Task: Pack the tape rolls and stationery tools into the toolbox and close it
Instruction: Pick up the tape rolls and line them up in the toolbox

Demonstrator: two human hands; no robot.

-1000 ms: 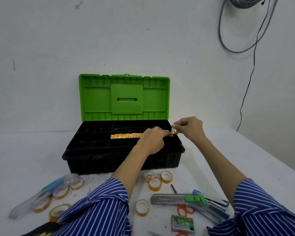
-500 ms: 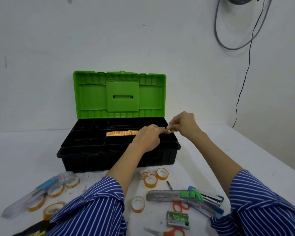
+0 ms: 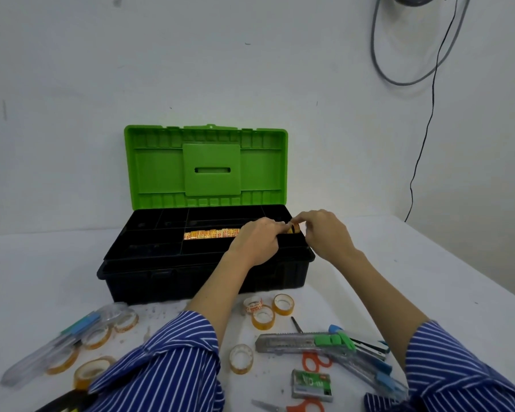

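Desk (image 3: 428, 278), white and speckled with small debris near its front edge, meets a plain white wall (image 3: 250, 69) where a grey cable loop (image 3: 405, 69) and a thin black cord (image 3: 425, 123) hang at the upper right. On it stands the toolbox (image 3: 191, 281), black in the body, its green lid (image 3: 205, 168) raised upright against the wall. The box's top tray is split into compartments; a line of orange-and-yellow tape rolls (image 3: 211, 234) lies on edge in a middle one, and the others look dark and their contents cannot be made out. Over the tray's right end, the left hand (image 3: 257, 242) and right hand (image 3: 327, 236) meet around one small tape roll (image 3: 294, 228), amber with a dark centre; both hands have fingers curled and pinching it from either side, just above the right end of the row. Loose rolls (image 3: 262, 316) with clear or amber tape lie on the desk in front of the box, more at the left beside a clear plastic case (image 3: 57, 346). At the right front lie a grey utility knife (image 3: 292, 343) with a green slider, a stapler (image 3: 366, 346), a box of staples (image 3: 311, 385) and orange-handled scissors (image 3: 315, 359). Blue striped sleeves (image 3: 167, 370) cover both forearms.
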